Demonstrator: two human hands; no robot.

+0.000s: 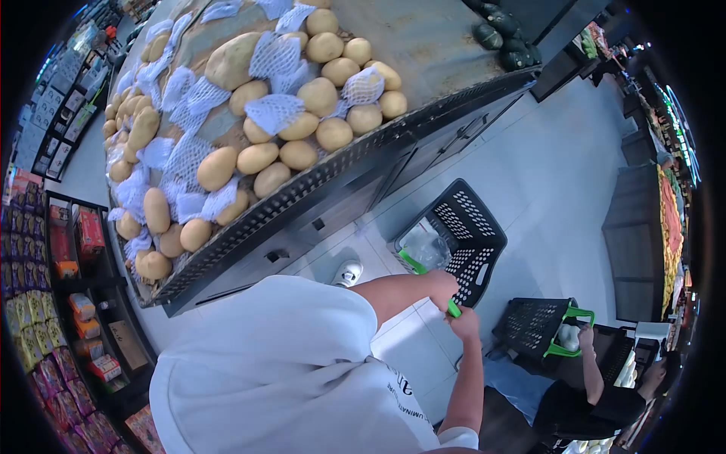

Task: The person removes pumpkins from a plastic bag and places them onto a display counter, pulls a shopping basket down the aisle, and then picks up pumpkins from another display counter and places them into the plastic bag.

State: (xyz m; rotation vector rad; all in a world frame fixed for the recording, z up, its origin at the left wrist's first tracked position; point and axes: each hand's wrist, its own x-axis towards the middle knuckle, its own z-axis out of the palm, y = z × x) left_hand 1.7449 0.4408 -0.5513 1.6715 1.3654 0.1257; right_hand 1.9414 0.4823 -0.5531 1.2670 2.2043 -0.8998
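Apparently to steady the black basket (481, 225) right of centre in the frame, I have the left hand (444, 289) and right hand (463, 324) curled closed around its green handle (454, 309), a clear plastic bag (431, 250) inside.

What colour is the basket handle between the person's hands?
The handle is bright green, in the head view.

Pale glossy floor tiles (544, 181) are stretching between a dark produce display stand (348, 197) and a grey-panelled counter (634, 234), while a black shelf rack (104, 286) is standing at left and bright strip lights (681, 125) are shining at right.
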